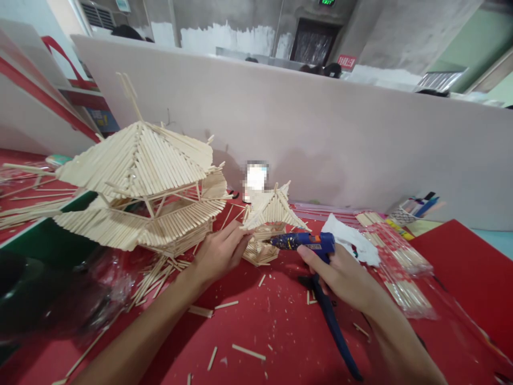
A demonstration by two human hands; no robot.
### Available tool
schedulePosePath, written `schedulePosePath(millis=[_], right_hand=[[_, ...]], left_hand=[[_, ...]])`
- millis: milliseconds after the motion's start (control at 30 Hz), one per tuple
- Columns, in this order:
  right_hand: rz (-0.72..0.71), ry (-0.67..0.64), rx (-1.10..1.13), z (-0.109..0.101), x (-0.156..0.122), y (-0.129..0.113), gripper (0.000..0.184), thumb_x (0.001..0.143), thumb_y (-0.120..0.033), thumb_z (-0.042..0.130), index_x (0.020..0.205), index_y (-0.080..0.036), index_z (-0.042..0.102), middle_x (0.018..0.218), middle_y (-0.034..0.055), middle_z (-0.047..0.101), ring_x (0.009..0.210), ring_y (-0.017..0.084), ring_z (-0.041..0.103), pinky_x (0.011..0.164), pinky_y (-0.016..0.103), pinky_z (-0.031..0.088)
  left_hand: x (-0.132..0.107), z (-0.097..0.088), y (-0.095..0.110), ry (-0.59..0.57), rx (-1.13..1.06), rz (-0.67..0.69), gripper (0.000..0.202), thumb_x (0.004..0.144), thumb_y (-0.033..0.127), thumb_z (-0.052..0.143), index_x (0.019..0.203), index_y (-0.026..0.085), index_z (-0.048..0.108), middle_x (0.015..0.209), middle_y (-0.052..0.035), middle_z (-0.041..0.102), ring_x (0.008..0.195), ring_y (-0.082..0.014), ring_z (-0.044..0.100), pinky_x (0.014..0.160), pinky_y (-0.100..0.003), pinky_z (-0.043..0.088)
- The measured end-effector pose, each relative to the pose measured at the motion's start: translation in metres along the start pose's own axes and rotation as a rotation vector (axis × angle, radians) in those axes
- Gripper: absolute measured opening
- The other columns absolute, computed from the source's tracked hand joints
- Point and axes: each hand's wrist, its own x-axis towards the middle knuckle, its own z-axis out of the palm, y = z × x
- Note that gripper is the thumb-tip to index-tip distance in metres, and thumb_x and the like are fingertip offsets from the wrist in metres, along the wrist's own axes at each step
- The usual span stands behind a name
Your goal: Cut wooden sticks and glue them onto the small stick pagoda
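My right hand (344,272) grips a blue glue gun (298,241), its nozzle pointing left at a small pavilion model (267,209) of wooden sticks. At the left side of that model, under the roof edge, my left hand (222,247) holds it with bent fingers; the fingertips are partly hidden. A far larger stick pavilion (140,160) with two roof tiers stands to the left. Beneath my right hand lies a dark-blue-handled cutting tool (334,326), its head partly covered. Whether the nozzle touches the small model I cannot tell.
Loose sticks (160,278) and offcuts lie on the red tabletop (276,331). Right of my hand are a crumpled white tissue (348,238), bagged sticks (404,262) and a pen holder (403,212). A pale partition (360,149) rises behind. Clear plastic (112,278) lies at left.
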Motion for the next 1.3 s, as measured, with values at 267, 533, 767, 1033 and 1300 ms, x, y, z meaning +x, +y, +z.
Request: schedulePosePath(millis=[267,533,767,1033,1300], right_hand=[[0.122,-0.093,0.093,-0.001,0.001,0.005,0.045,0.09,-0.063,0.047,0.069,-0.024,0.05,0.047,-0.0064,0.049,0.04,0.015,0.052,0.043,0.026,0.04],[0.15,-0.121,0.145,0.002,0.0,0.005,0.048,0.09,-0.065,0.047,0.071,-0.022,0.053,0.047,-0.0061,0.048,0.039,0.013,0.051,0.04,0.023,0.038],[0.17,-0.075,0.203,-0.008,-0.009,0.021,0.05,0.087,-0.068,0.048,0.077,-0.02,0.057,0.05,-0.0041,0.053,0.039,0.013,0.052,0.041,0.024,0.04],[0.156,0.013,0.168,-0.005,-0.017,0.031,0.048,0.09,-0.065,0.047,0.07,-0.021,0.053,0.047,-0.0055,0.049,0.039,0.013,0.051,0.043,0.024,0.039],[0.13,0.052,0.098,-0.004,-0.02,0.028,0.048,0.092,-0.06,0.046,0.061,-0.023,0.046,0.045,-0.0051,0.049,0.04,0.014,0.052,0.047,0.025,0.041]], left_hand=[[0.0,-0.001,0.0,-0.024,-0.008,-0.01,0.017,0.1,0.021,0.045,0.094,0.017,0.06,0.079,-0.0025,0.063,0.068,-0.0125,0.063,0.058,-0.021,0.048],[0.001,-0.001,0.001,-0.017,-0.017,-0.01,0.017,0.099,0.02,0.045,0.094,0.017,0.061,0.078,-0.0022,0.062,0.067,-0.0129,0.062,0.058,-0.021,0.048],[0.001,-0.001,0.001,-0.013,-0.007,-0.011,0.017,0.099,0.021,0.046,0.094,0.016,0.061,0.079,-0.0032,0.064,0.069,-0.014,0.064,0.058,-0.022,0.048],[0.002,-0.002,0.001,0.004,-0.008,0.006,0.016,0.099,0.021,0.047,0.098,0.017,0.063,0.081,-0.003,0.065,0.07,-0.0133,0.065,0.06,-0.02,0.049],[0.003,-0.003,0.001,0.022,0.066,0.028,0.018,0.099,0.022,0.048,0.09,0.017,0.062,0.074,-0.0014,0.061,0.064,-0.0127,0.061,0.054,-0.021,0.046]])
